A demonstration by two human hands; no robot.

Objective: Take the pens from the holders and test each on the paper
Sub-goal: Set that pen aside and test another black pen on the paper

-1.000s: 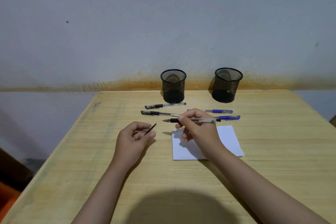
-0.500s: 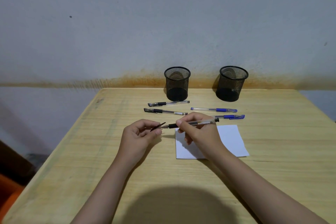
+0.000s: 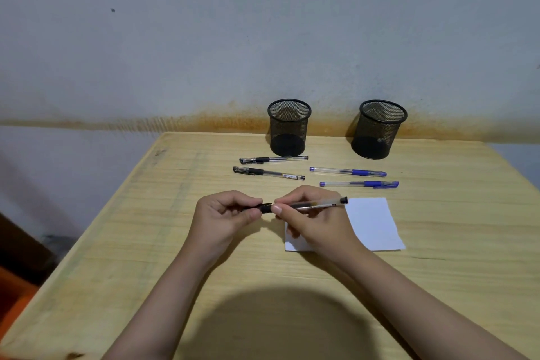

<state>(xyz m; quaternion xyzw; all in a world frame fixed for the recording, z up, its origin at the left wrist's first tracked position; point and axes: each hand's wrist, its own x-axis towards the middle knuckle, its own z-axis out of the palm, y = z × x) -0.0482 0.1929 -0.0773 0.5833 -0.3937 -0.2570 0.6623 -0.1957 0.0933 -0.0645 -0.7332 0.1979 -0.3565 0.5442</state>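
My right hand point(image 3: 314, 221) pinches a clear black-ink pen point(image 3: 318, 204) held level above the table. My left hand point(image 3: 226, 215) grips the pen's black cap point(image 3: 264, 207), which sits over the pen's tip end. The white paper point(image 3: 372, 224) lies under and to the right of my right hand. Two black pens point(image 3: 273, 159) point(image 3: 268, 173) lie in front of the left mesh holder point(image 3: 288, 127). Two blue pens point(image 3: 347, 172) point(image 3: 359, 184) lie near the right mesh holder point(image 3: 378, 129). Both holders look empty.
The wooden table point(image 3: 438, 286) runs back to a stained grey wall. Its left edge drops to a dark floor with something orange at the lower left. A round shadow falls on the table's near middle.
My left hand has brought the cap to the right onto the pen's tip. The two hands now meet at the pen, which was uncapped before.
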